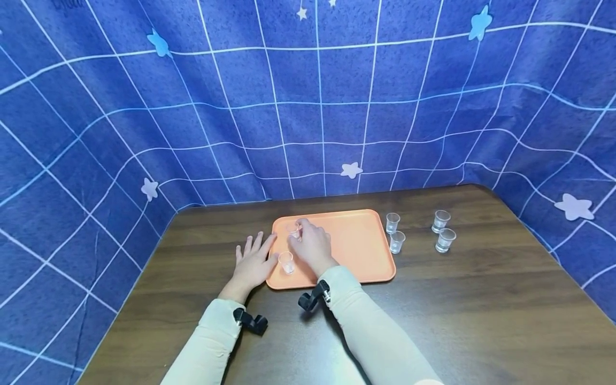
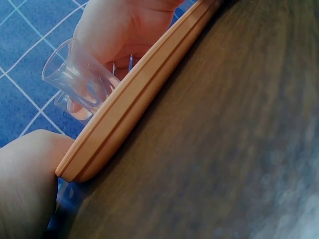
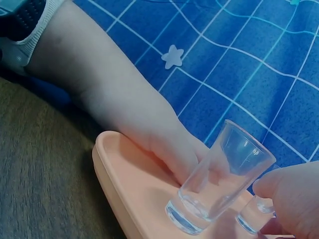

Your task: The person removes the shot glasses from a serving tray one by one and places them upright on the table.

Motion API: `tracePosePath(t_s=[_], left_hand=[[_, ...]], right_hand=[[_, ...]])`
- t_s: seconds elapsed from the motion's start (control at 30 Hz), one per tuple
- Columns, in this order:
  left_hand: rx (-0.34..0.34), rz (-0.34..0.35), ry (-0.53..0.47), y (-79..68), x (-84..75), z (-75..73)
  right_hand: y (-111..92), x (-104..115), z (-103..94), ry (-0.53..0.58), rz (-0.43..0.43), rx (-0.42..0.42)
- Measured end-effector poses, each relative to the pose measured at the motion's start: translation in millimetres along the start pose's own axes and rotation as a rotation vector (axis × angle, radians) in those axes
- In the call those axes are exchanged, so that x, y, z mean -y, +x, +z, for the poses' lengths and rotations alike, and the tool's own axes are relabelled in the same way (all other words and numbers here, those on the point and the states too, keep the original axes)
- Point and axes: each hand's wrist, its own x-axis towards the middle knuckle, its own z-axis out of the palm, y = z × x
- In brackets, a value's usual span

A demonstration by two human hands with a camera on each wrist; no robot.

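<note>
An orange tray (image 1: 358, 243) lies on the table. At its left edge is my left hand (image 1: 251, 266), fingers spread and straight, with the thumb over the rim. My right hand (image 1: 314, 248) reaches over the tray and pinches a clear shot glass (image 1: 293, 229) by its side, near the far left corner. A second clear shot glass (image 1: 286, 264) stands upright on the tray's near left part, between the hands. In the right wrist view this nearer glass (image 3: 222, 177) partly overlaps the left hand, while the pinched glass (image 3: 253, 217) shows beside the right thumb.
Two clear shot glasses (image 1: 395, 242) stand just right of the tray, close to its edge. Another pair of glasses (image 1: 445, 240) sits farther right on the brown wooden table (image 1: 486, 299). A blue curtain (image 1: 308, 123) with white lines and stars hangs behind the table.
</note>
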Motion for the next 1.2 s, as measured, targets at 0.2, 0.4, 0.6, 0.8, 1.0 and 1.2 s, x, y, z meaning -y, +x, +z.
tracePosePath(t_s=[0.2, 0.4, 0.6, 0.8, 1.0, 1.2], left_hand=[[-0.001, 0.004, -0.008, -0.7, 1.5, 0.0], [0.005, -0.015, -0.008, -2.6, -1.1, -1.1], [0.007, -0.007, -0.007, -1.4, -2.5, -2.1], [0.013, -0.008, -0.008, -1.4, -1.6, -1.4], [0.006, -0.003, -0.010, -2.9, -2.1, -3.0], [0.004, 0.002, -0.011, -2.4, -0.9, -3.2]], right_hand=[[-0.4, -0.8, 0.7, -0.017, -0.026, -0.014], [-2.7, -7.3, -3.0, 0.012, -0.068, -0.002], [-3.5, -21.1, -12.9, -0.014, -0.111, 0.012], [-7.8, -32.9, -20.4, -0.053, -0.132, 0.037], [-15.7, -42.4, -30.5, -0.085, -0.183, 0.041], [-23.5, -52.3, -44.0, -0.112, -0.232, 0.050]])
